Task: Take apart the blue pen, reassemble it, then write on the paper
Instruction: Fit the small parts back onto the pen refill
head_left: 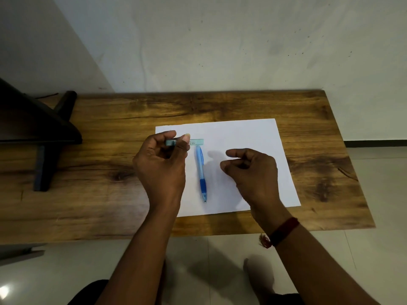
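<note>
A white sheet of paper [242, 155] lies on the wooden table [99, 172]. On it a blue pen [201, 172] rests lengthwise, its tip pointing toward me. My left hand [160, 166] hovers over the paper's left edge and pinches a pale blue-green pen barrel [196, 142], which pokes out to the right of my fingers, just above the lying pen's far end. My right hand [251, 170] hangs over the middle of the paper to the right of the pen, fingers curled and apart, holding nothing.
A dark stand with black legs [44, 137] occupies the table's left end. A grey wall rises right behind the table. The table's right edge [350, 155] borders a tiled floor, and my knees show below the front edge.
</note>
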`<state>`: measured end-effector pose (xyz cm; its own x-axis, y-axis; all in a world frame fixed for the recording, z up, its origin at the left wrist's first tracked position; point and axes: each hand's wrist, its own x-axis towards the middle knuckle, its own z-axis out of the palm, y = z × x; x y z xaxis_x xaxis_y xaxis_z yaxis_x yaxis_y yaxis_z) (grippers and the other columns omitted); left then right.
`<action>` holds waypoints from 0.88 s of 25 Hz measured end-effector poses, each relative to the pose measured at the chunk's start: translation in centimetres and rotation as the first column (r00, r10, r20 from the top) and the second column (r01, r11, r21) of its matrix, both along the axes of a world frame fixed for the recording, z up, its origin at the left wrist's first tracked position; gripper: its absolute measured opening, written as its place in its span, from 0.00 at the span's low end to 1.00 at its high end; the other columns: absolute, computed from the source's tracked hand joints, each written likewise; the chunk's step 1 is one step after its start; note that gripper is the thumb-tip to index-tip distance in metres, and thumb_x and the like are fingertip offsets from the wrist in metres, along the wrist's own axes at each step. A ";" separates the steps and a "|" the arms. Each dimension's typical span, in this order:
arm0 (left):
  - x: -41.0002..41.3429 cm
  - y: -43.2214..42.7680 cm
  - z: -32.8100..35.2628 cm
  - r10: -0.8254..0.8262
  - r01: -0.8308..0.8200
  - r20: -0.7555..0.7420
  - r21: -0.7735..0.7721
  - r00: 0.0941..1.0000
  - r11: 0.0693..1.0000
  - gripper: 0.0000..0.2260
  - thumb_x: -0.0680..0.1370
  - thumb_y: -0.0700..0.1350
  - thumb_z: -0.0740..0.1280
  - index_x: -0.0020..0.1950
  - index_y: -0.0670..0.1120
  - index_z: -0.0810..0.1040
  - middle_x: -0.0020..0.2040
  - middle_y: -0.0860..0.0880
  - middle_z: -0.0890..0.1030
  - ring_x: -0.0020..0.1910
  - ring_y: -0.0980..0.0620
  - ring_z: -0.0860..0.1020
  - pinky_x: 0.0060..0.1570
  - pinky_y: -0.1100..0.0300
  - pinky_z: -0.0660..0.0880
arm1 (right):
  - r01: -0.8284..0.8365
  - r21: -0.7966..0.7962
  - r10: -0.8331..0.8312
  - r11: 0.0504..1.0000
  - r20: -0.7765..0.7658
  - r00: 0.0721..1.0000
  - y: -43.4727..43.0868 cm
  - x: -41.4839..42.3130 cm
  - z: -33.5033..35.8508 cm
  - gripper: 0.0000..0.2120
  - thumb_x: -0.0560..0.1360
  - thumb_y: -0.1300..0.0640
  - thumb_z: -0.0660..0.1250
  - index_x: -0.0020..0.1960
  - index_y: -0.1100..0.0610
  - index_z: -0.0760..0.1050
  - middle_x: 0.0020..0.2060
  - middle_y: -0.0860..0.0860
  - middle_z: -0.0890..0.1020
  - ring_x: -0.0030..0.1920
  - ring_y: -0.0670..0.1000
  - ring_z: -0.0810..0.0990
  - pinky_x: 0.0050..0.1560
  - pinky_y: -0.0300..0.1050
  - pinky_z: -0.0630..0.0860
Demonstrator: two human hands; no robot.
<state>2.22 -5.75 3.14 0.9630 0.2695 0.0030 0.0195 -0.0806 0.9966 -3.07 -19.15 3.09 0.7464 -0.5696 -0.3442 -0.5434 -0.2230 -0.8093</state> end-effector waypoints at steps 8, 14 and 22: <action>-0.1 0.4 -1.2 0.029 -0.038 -0.216 -0.041 0.976 0.998 0.08 0.67 0.48 0.78 0.37 0.49 0.79 0.39 0.50 0.85 0.38 0.50 0.85 0.36 0.55 0.81 | 0.086 -0.363 -0.069 0.928 0.061 0.996 3.9 0.6 -1.4 0.15 0.73 0.53 0.72 0.58 0.52 0.79 0.49 0.51 0.86 0.46 0.50 0.83 0.53 0.39 0.69; 0.0 1.0 -1.2 0.024 -0.043 -0.275 -0.065 0.961 0.997 0.09 0.67 0.46 0.78 0.38 0.46 0.79 0.39 0.49 0.85 0.37 0.49 0.85 0.37 0.53 0.81 | 0.020 -0.516 0.021 0.856 0.073 0.997 4.7 0.7 -2.2 0.16 0.73 0.55 0.72 0.59 0.58 0.79 0.48 0.57 0.85 0.48 0.57 0.82 0.53 0.51 0.76; 0.4 1.3 -1.2 0.030 -0.057 -0.288 -0.086 0.957 0.995 0.09 0.67 0.45 0.78 0.38 0.45 0.79 0.38 0.47 0.85 0.36 0.49 0.85 0.36 0.57 0.81 | -0.008 -0.559 0.100 0.829 0.134 0.986 4.8 0.5 -3.0 0.14 0.72 0.59 0.73 0.55 0.62 0.80 0.44 0.59 0.85 0.44 0.60 0.83 0.50 0.54 0.78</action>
